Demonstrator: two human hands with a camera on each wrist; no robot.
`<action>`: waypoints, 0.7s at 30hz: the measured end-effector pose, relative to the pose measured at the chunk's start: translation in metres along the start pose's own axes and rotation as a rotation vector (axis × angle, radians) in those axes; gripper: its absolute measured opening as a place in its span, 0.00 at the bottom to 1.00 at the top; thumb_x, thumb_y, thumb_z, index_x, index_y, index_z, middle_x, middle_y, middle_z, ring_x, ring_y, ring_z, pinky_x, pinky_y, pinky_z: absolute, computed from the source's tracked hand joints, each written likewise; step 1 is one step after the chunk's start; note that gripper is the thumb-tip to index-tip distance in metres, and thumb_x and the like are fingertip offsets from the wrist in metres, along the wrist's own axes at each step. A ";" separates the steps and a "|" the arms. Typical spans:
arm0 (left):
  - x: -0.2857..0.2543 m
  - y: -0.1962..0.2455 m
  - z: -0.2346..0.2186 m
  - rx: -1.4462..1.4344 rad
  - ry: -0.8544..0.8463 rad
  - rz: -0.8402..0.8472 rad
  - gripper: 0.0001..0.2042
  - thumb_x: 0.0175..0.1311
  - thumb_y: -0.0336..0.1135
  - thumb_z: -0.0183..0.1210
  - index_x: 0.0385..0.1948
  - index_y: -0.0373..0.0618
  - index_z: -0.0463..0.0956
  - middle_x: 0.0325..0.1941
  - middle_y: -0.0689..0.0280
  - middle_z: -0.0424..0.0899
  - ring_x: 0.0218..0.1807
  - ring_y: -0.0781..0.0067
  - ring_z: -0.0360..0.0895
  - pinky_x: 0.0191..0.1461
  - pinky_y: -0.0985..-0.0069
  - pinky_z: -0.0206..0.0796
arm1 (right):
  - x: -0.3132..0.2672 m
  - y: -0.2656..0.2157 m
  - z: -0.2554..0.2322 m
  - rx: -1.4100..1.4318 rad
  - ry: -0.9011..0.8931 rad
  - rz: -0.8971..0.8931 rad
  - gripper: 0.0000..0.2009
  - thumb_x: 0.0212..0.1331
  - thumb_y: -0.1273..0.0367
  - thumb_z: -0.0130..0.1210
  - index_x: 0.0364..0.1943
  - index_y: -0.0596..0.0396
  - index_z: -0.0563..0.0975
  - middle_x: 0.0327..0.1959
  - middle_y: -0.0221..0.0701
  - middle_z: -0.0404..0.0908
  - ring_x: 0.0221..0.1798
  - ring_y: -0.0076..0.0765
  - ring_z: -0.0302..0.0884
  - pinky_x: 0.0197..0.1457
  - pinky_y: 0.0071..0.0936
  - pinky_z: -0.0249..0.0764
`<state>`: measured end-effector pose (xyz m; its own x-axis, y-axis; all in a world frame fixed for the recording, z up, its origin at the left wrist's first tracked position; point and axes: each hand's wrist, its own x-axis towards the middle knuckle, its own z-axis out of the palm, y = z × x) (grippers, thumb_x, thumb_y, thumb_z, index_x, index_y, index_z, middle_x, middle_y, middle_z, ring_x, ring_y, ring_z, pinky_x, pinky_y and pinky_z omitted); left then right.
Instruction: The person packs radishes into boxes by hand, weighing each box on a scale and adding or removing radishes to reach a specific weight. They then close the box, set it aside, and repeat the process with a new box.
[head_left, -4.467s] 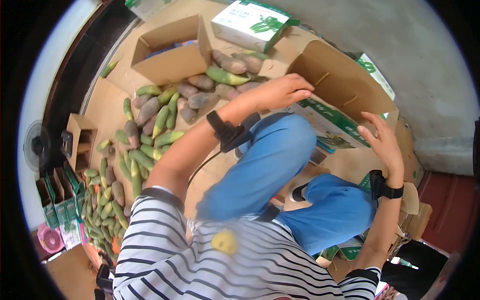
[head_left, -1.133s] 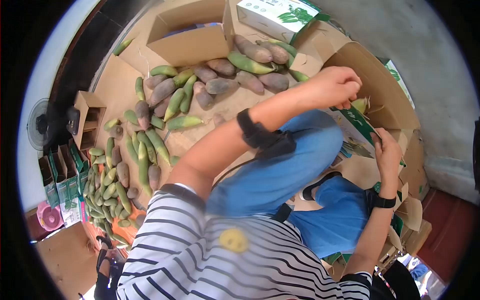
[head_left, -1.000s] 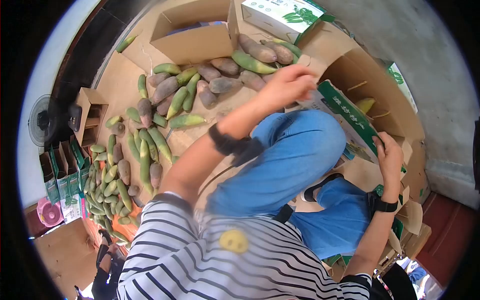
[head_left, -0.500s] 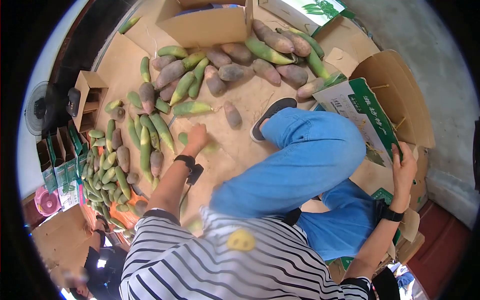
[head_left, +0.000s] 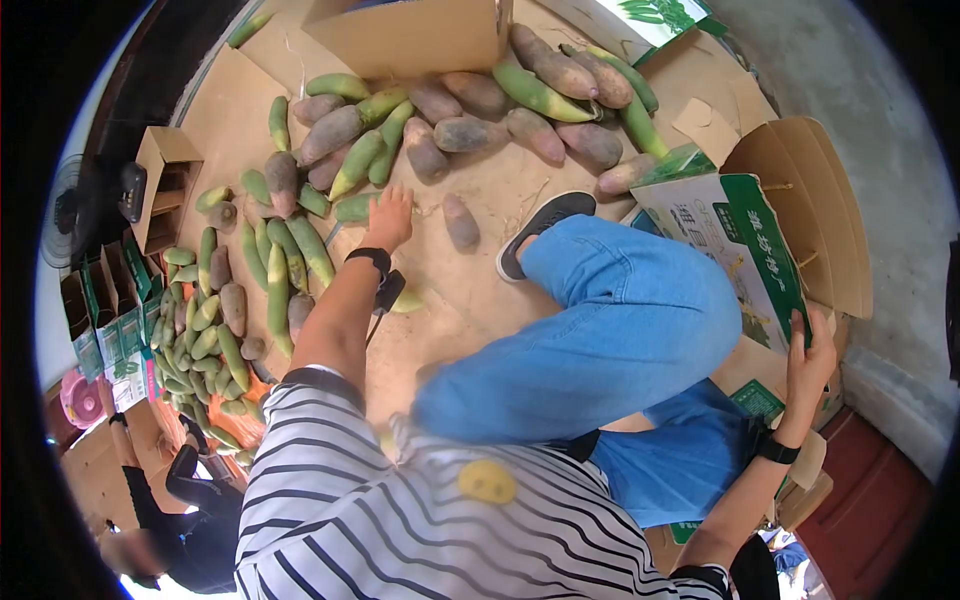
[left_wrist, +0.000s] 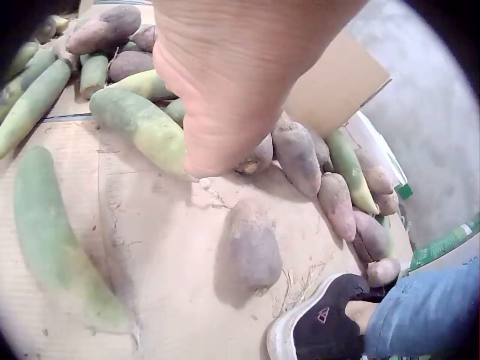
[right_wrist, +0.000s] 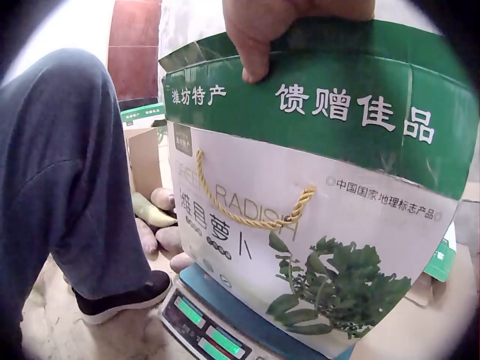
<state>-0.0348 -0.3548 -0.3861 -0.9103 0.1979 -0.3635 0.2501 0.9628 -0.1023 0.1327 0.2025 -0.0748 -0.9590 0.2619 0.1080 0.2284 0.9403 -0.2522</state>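
My left hand (head_left: 391, 217) lies with spread fingers over the pale end of a green radish (head_left: 356, 207). In the left wrist view the thumb side of this hand (left_wrist: 232, 90) touches that radish (left_wrist: 139, 127); its other fingers are hidden. Another green radish (left_wrist: 64, 247) lies apart, partly behind my wrist in the head view. A purplish radish (left_wrist: 253, 247) is on the cardboard nearby. My right hand (head_left: 815, 355) grips the rim of a green and white box (head_left: 765, 250), thumb outside. The box (right_wrist: 330, 180) stands on a scale (right_wrist: 199, 322). Its inside is mostly hidden.
Many green and purplish radishes (head_left: 340, 130) lie at the back and left. A brown carton (head_left: 410, 40) stands behind them. My bent knee (head_left: 660, 300) and shoe (head_left: 545, 225) are between the hands. Another person (head_left: 190, 530) is at the lower left.
My left hand came from beside the box to the cardboard at left, then moved up from one radish to another. My right hand went onto the box rim and stays there.
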 end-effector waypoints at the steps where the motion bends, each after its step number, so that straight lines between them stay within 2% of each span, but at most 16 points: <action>1: 0.001 0.000 0.000 0.014 -0.102 0.012 0.22 0.58 0.28 0.51 0.58 0.50 0.66 0.67 0.60 0.63 0.70 0.60 0.58 0.65 0.53 0.55 | 0.000 -0.002 0.000 -0.010 -0.001 0.015 0.07 0.63 0.69 0.52 0.40 0.55 0.77 0.34 0.40 0.77 0.35 0.45 0.75 0.41 0.27 0.70; 2: 0.002 0.001 0.000 0.028 -0.205 0.025 0.21 0.59 0.28 0.51 0.57 0.52 0.68 0.65 0.60 0.65 0.69 0.59 0.59 0.64 0.53 0.57 | 0.000 -0.005 -0.001 -0.020 -0.003 0.032 0.06 0.63 0.70 0.52 0.40 0.55 0.77 0.33 0.40 0.77 0.34 0.45 0.74 0.40 0.27 0.70; 3: 0.001 0.004 -0.004 0.027 -0.208 0.026 0.21 0.59 0.28 0.51 0.57 0.52 0.68 0.65 0.60 0.65 0.69 0.59 0.59 0.64 0.53 0.57 | 0.000 -0.006 0.000 -0.021 -0.006 0.033 0.06 0.63 0.70 0.52 0.40 0.55 0.77 0.33 0.40 0.77 0.34 0.45 0.74 0.40 0.27 0.70; 5: -0.002 0.011 -0.015 0.114 -0.284 0.049 0.18 0.60 0.30 0.52 0.53 0.54 0.72 0.59 0.61 0.70 0.65 0.59 0.63 0.61 0.55 0.60 | 0.000 -0.008 0.000 -0.026 0.010 0.050 0.06 0.63 0.70 0.52 0.40 0.56 0.76 0.32 0.41 0.76 0.33 0.45 0.73 0.40 0.27 0.70; 9: -0.006 0.011 0.010 0.125 -0.215 0.070 0.14 0.60 0.33 0.52 0.47 0.55 0.76 0.54 0.62 0.72 0.61 0.59 0.67 0.57 0.57 0.62 | 0.001 -0.008 -0.001 -0.030 0.005 0.044 0.06 0.62 0.71 0.53 0.40 0.57 0.75 0.32 0.41 0.76 0.32 0.45 0.72 0.39 0.26 0.70; 11: -0.009 0.012 0.023 0.240 -0.091 0.129 0.12 0.60 0.34 0.51 0.44 0.54 0.78 0.52 0.64 0.74 0.59 0.61 0.68 0.54 0.57 0.63 | 0.002 -0.008 0.000 -0.032 0.017 0.006 0.06 0.63 0.71 0.53 0.39 0.58 0.75 0.32 0.41 0.75 0.32 0.45 0.71 0.39 0.26 0.69; 14: -0.010 0.013 0.042 0.259 -0.024 0.189 0.11 0.60 0.35 0.51 0.41 0.54 0.79 0.49 0.65 0.76 0.58 0.61 0.68 0.54 0.57 0.62 | 0.000 -0.006 0.002 -0.029 0.018 0.022 0.06 0.63 0.71 0.53 0.39 0.58 0.75 0.31 0.41 0.75 0.31 0.44 0.70 0.38 0.26 0.69; 17: -0.012 0.021 0.045 0.112 -0.075 0.104 0.10 0.60 0.36 0.52 0.39 0.52 0.81 0.47 0.67 0.77 0.58 0.62 0.68 0.54 0.57 0.61 | 0.000 -0.006 0.000 -0.032 -0.015 0.060 0.06 0.63 0.70 0.53 0.39 0.58 0.74 0.31 0.41 0.74 0.30 0.44 0.68 0.38 0.25 0.69; 21: -0.016 0.033 0.051 0.191 -0.152 0.063 0.10 0.60 0.35 0.52 0.38 0.54 0.82 0.48 0.68 0.77 0.56 0.63 0.69 0.54 0.59 0.59 | -0.001 -0.002 0.000 -0.037 -0.007 0.054 0.06 0.63 0.70 0.53 0.38 0.59 0.74 0.30 0.41 0.74 0.30 0.44 0.68 0.38 0.25 0.68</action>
<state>0.0049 -0.3360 -0.4302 -0.8342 0.2128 -0.5087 0.3760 0.8943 -0.2425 0.1331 0.2001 -0.0747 -0.9463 0.3110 0.0882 0.2857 0.9323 -0.2217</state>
